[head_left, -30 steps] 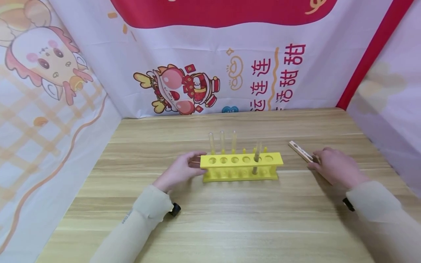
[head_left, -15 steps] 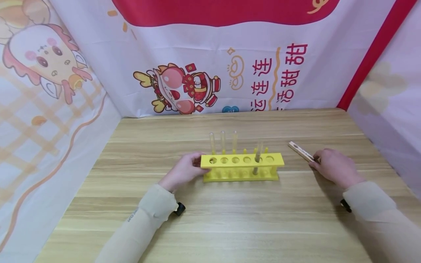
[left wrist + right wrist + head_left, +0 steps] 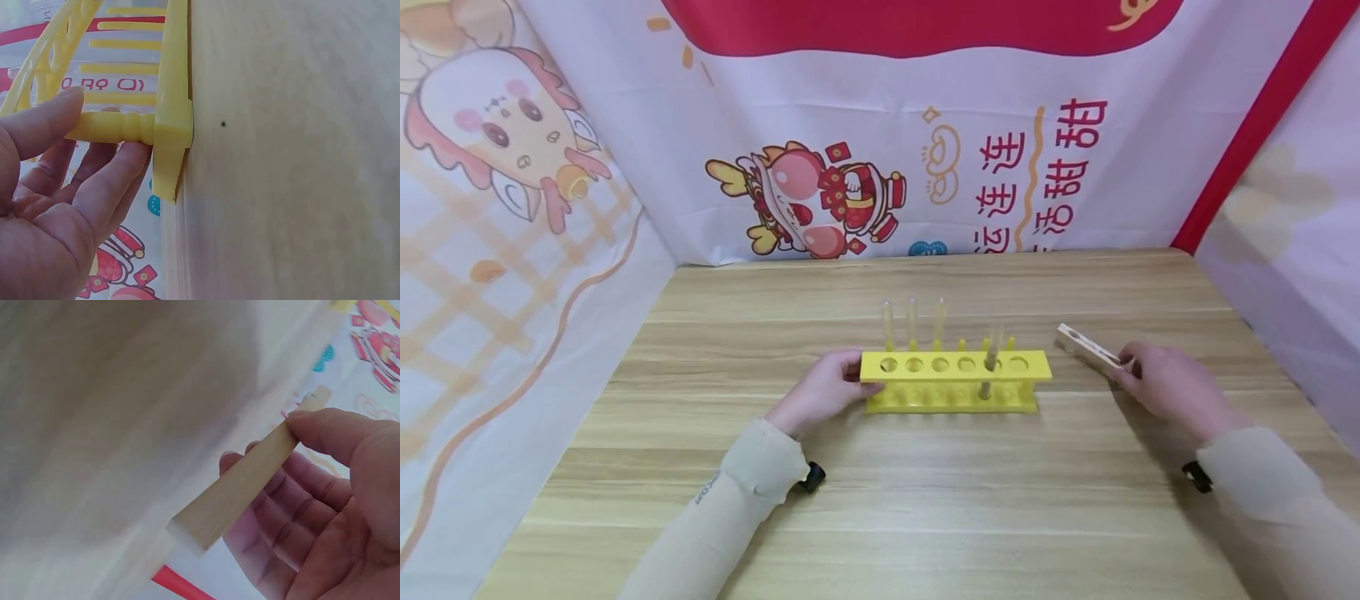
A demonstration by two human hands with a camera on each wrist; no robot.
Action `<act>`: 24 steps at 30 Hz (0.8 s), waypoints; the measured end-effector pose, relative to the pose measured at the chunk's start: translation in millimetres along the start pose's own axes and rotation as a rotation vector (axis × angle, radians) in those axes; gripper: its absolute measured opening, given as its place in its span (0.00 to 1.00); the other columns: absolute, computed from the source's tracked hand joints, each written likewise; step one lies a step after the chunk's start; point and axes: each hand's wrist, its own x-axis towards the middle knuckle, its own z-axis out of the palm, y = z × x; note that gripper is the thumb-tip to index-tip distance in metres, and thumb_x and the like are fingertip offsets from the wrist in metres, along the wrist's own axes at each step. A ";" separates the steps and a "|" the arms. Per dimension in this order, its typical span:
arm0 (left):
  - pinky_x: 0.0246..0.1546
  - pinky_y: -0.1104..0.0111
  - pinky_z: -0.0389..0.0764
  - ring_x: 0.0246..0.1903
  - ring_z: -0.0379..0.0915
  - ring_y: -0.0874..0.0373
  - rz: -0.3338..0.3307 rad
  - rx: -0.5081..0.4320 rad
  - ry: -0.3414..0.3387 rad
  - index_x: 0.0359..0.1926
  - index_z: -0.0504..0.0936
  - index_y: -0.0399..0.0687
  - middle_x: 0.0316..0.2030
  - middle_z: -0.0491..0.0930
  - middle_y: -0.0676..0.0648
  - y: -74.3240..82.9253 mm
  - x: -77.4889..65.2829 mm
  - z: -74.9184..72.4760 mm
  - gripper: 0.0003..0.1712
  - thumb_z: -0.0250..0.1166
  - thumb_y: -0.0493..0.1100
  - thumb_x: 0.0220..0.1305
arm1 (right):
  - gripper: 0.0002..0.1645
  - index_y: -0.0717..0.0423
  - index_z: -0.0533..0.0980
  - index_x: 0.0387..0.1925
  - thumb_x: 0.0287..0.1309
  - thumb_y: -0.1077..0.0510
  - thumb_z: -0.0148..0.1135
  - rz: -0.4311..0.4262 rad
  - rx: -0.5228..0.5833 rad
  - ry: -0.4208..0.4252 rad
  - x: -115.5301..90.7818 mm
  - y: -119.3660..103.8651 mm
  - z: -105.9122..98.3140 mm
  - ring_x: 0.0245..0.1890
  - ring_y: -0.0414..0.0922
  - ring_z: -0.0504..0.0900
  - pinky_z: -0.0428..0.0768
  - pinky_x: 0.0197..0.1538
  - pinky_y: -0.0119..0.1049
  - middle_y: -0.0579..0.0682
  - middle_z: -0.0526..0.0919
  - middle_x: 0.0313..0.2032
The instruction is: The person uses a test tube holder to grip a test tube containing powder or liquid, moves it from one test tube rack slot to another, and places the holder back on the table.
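Note:
A yellow test tube rack [image 3: 956, 366] stands on the table in the head view. My left hand [image 3: 822, 390] grips its left end post [image 3: 115, 127], thumb on one side and curled fingers on the other. Three clear test tubes [image 3: 913, 321] sit upside down on the rack's rear pegs. One more tube [image 3: 992, 358], with something greyish in its lower part, stands slightly tilted in a hole toward the right. To the right of the rack, my right hand [image 3: 1174, 385] pinches a wooden test tube clamp [image 3: 240, 484] between thumb and fingers. The clamp's far end points toward the back left.
The wood-grain table [image 3: 925, 517] extends in front of and behind the rack. Printed cloth [image 3: 820, 92] hangs along the back, with more cloth on the left and right sides. A wide gap of tabletop separates the rack and the clamp.
My left fingers have closed in around the rack's end post. My right hand has turned the clamp slightly, and more of its side face shows. The tubes stay in their places.

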 end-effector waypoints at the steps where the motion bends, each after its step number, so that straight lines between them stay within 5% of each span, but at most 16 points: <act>1: 0.56 0.57 0.74 0.49 0.77 0.57 0.000 0.003 -0.001 0.51 0.84 0.51 0.47 0.83 0.53 0.1 -0.1 0.1 0.16 0.72 0.41 0.61 | 0.15 0.64 0.76 0.44 0.64 0.55 0.63 0.009 0.024 -0.001 -1.3 -2.2 -2.9 0.25 0.47 0.75 0.73 0.27 0.43 0.51 0.81 0.28; 10: 0.57 0.58 0.74 0.50 0.77 0.58 -0.003 0.016 -0.023 0.51 0.83 0.52 0.47 0.83 0.54 -0.7 0.7 0.1 0.16 0.71 0.42 0.63 | 0.14 0.61 0.75 0.47 0.67 0.56 0.61 -0.123 0.030 0.266 -20.1 -39.2 -34.6 0.23 0.44 0.76 0.72 0.25 0.41 0.53 0.84 0.31; 24: 0.54 0.59 0.76 0.48 0.77 0.59 0.007 0.031 -0.030 0.52 0.83 0.50 0.46 0.83 0.54 1.4 -0.9 2.1 0.14 0.68 0.40 0.65 | 0.12 0.59 0.78 0.35 0.47 0.72 0.66 -0.384 -0.056 0.646 -40.3 -113.3 -51.0 0.19 0.44 0.70 0.69 0.21 0.42 0.50 0.77 0.25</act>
